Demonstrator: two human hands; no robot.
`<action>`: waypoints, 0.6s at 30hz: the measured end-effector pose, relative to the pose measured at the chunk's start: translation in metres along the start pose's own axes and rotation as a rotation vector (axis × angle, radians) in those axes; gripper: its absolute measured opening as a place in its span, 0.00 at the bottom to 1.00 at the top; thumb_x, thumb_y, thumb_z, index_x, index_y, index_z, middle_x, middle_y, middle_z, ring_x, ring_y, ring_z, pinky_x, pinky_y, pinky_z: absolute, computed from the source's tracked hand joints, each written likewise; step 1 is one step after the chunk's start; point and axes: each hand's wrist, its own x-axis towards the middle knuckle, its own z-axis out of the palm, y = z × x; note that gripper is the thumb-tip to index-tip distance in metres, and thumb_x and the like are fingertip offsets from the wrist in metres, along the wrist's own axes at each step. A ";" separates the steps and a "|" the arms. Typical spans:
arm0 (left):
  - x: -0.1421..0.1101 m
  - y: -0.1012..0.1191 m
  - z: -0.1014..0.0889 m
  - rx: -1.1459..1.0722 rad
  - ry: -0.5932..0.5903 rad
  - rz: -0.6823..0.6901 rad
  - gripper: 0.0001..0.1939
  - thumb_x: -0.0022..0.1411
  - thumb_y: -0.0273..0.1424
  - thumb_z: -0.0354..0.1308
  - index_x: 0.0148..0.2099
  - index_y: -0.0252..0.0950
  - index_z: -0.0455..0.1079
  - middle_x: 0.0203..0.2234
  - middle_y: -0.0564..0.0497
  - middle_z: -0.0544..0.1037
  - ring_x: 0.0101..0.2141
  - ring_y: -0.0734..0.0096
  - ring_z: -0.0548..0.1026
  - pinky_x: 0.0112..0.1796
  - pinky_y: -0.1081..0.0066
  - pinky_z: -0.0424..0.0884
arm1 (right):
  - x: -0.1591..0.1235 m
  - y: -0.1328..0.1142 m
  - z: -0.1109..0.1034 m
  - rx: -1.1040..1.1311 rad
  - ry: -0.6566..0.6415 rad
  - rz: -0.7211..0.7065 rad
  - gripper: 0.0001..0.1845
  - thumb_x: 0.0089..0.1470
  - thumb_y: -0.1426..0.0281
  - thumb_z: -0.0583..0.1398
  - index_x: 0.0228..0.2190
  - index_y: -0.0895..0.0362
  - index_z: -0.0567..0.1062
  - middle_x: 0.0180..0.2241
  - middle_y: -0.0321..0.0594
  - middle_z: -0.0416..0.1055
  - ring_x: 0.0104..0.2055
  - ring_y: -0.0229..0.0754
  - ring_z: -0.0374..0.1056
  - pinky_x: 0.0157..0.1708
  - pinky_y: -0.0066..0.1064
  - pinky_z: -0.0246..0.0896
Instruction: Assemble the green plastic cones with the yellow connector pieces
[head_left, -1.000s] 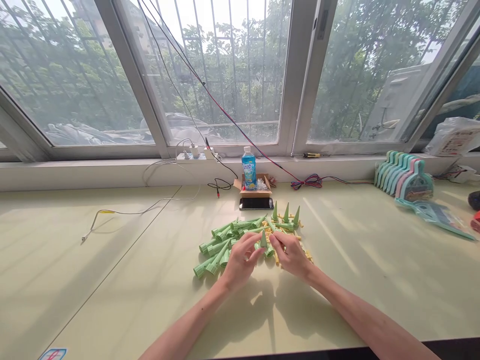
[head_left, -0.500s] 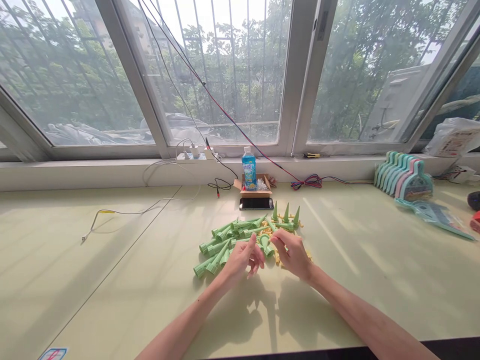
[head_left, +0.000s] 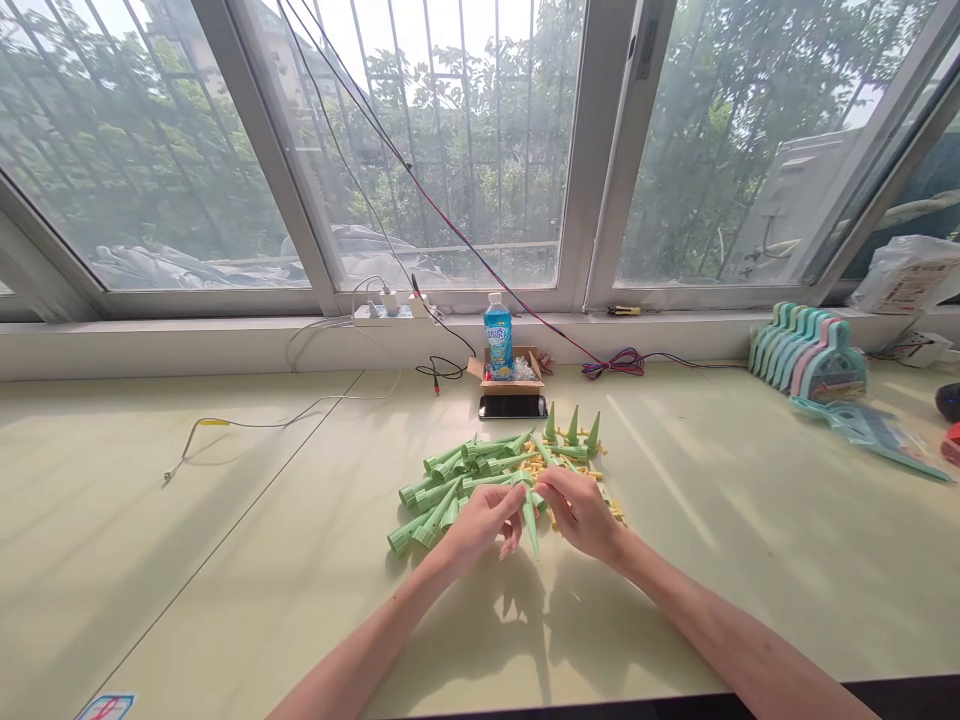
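My left hand (head_left: pixel 487 522) is closed, thumb and fingers pinching a green plastic cone (head_left: pixel 530 525) near its wide ribbed end; its narrow tip points down toward me. Close against that wide end, my right hand (head_left: pixel 579 510) is pinched; whatever sits between its fingertips is too small to make out. A pile of similar green cones (head_left: pixel 430 495) lies to the left of and beyond my left hand. Small yellow plastic pieces (head_left: pixel 594 471) are scattered around and behind my right hand, partly covered by it. Several cones (head_left: pixel 573 428) stand tip up at the back of the pile, beside yellow pieces.
Behind the pile lie a black phone (head_left: pixel 513 407) and an open cardboard box (head_left: pixel 531 385) with a blue bottle (head_left: pixel 498 338). Cables (head_left: pixel 615 365) run along the sill. Pastel plastic items (head_left: pixel 806 355) stand in a row at the right. A white cable (head_left: pixel 259 426) crosses the left.
The green cone has come up between my hands, tip now pointing down and toward me. My left fingers have closed on it, and my right hand has shifted slightly left toward it.
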 end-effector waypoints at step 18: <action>-0.003 0.002 0.006 0.445 0.254 0.390 0.18 0.62 0.43 0.61 0.31 0.32 0.72 0.27 0.51 0.68 0.23 0.78 0.65 0.20 0.77 0.64 | 0.000 -0.003 0.000 -0.004 -0.052 0.094 0.20 0.68 0.70 0.48 0.23 0.54 0.50 0.19 0.28 0.48 0.20 0.33 0.43 0.22 0.28 0.41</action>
